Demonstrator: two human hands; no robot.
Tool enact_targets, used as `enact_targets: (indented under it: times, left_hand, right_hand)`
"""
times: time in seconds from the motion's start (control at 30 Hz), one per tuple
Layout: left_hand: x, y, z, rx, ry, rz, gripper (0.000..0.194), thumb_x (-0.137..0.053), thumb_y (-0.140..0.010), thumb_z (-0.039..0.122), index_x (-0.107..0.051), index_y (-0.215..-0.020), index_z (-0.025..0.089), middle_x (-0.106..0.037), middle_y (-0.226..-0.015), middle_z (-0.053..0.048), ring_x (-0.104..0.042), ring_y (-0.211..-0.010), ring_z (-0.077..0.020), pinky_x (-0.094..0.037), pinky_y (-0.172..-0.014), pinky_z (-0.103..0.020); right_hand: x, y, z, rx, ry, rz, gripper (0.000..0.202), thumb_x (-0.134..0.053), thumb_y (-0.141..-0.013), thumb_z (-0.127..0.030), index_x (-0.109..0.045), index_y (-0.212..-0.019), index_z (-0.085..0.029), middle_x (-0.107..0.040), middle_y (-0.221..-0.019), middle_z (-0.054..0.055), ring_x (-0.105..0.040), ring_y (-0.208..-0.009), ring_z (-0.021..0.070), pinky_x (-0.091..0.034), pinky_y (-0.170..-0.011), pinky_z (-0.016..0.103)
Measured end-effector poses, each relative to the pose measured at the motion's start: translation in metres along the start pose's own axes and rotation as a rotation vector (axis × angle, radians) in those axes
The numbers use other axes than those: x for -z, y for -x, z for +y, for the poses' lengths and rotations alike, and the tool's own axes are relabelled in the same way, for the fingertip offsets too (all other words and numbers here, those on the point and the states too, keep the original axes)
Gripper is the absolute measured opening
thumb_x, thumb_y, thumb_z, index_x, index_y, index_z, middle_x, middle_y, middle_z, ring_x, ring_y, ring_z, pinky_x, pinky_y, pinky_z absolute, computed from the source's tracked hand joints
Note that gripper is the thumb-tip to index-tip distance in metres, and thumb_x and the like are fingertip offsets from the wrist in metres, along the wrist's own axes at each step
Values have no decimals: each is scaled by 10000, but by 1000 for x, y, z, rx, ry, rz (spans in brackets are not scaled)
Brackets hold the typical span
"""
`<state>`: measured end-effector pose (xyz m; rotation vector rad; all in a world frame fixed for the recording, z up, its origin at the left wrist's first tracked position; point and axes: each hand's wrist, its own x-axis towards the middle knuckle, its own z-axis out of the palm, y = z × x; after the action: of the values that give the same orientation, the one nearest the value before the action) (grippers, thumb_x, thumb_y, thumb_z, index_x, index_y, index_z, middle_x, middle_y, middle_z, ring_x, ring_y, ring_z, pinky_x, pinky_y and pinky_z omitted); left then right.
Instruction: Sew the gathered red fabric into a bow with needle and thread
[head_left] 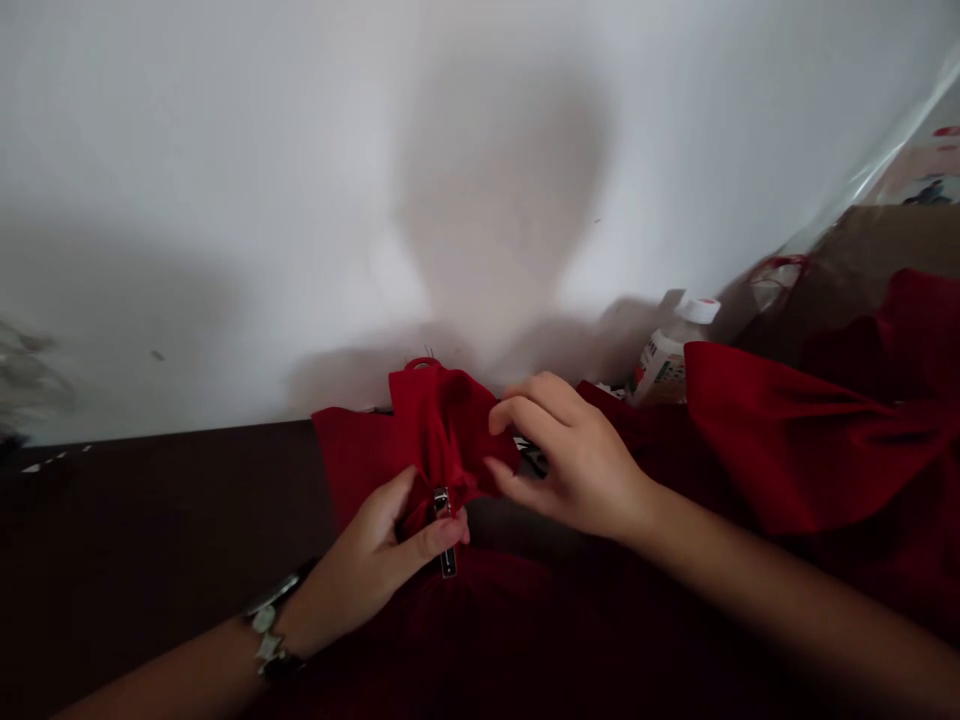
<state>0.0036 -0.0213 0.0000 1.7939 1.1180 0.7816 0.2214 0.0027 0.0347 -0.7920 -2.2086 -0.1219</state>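
A red fabric bow with a gathered middle is in front of me, close to the wall. My left hand is closed around its lower part, the thumb pressing on a metal hair clip at the bow's centre. The clip is shiny and narrow, and part of it is hidden under the thumb. My right hand is just right of the bow, fingers curled with a gap between thumb and forefinger. Nothing shows in that gap.
More large red fabric bows are heaped at the right. Behind them stands a white-capped bottle against the white wall. Clear plastic and a cardboard box are at the far right. The dark table extends left.
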Motion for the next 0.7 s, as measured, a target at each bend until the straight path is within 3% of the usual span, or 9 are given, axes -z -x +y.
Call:
enact_targets:
  times: [0.1, 0.33, 0.43, 0.57, 0.67, 0.7]
  left_hand:
    - [-2, 4, 1, 2, -70, -1, 297, -572, -828, 468, -567, -875, 175, -631, -820, -21, -569, -756, -175, -472, -702, -268]
    - [3, -2, 10, -145, -34, -267, 353, -670, -773, 477, -595, -924, 167, -644, -828, -21, -554, -702, -152, -453, -643, -230]
    - [15, -8, 15, -218, -71, -298, 409, -691, -754, 503, -627, -995, 179, -652, -904, -28, -570, -806, -185, -463, -739, -252]
    - [34, -11, 29, -166, -242, -430, 449, -681, -753, 533, -662, -1059, 204, -665, -972, -52, -593, -905, -240, -467, -852, -316]
    - [49, -8, 39, -151, -381, -490, 539, -722, -714, 532, -636, -1181, 276, -600, -1220, -68, -505, -1172, -305, -376, -1035, -391]
    - [53, -6, 42, -159, -400, -455, 541, -746, -691, 523, -649, -1170, 291, -584, -1254, -64, -461, -1229, -322, -334, -1074, -410]
  right_hand:
    - [-5, 2, 1, -32, 156, -60, 199, -545, -819, -144, -531, -1018, -150, -615, -979, 88, -520, -827, 197, -442, -678, 311]
    - [-10, 7, 13, -118, 294, 14, 121, -474, -909, -216, -553, -984, -163, -641, -850, 64, -561, -725, 174, -443, -614, 292]
    - [-5, 4, 16, -96, 293, 13, 163, -433, -933, -194, -560, -1029, -160, -672, -883, 73, -605, -766, 180, -472, -641, 295]
    - [3, 1, 20, 38, 301, -74, 274, -417, -910, -115, -517, -1165, -127, -674, -1029, 115, -637, -857, 210, -505, -650, 309]
    - [6, 3, 20, 86, 369, -10, 273, -423, -893, -67, -535, -1134, -125, -686, -970, 112, -647, -796, 214, -505, -619, 314]
    - [7, 4, 20, 88, 360, 36, 249, -433, -891, -61, -549, -1099, -135, -691, -942, 103, -649, -777, 205, -505, -618, 304]
